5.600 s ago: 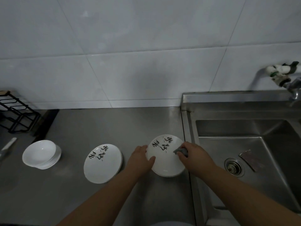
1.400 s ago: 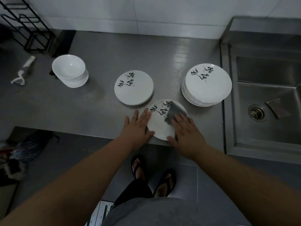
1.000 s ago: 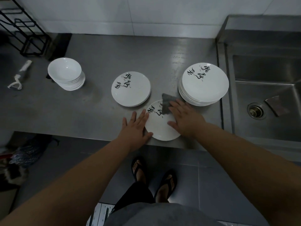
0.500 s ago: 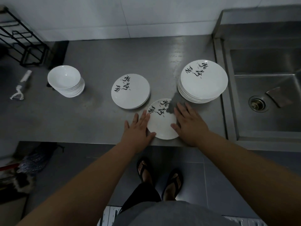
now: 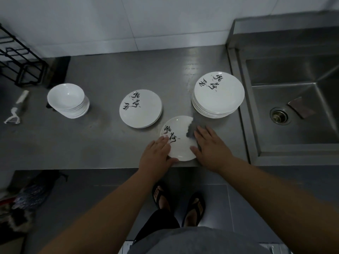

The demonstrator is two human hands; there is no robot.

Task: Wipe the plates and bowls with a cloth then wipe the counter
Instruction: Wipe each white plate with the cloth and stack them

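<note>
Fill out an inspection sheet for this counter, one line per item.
Surface: steel counter, carrying the plates and bowls.
Job's things: single plate at the front edge, grey cloth over its far right rim; tall plate stack by the sink; short plate stack in the middle; bowl stack at left.
Clutter: white peeler-like tool at far left; dark pad in the sink.
Grippers: left hand flat on the plate's near-left rim; right hand flat, fingertips on the cloth.
Cables: nothing seen.
Surroundings: black wire rack at back left, tiled wall, sandalled feet below.
</note>
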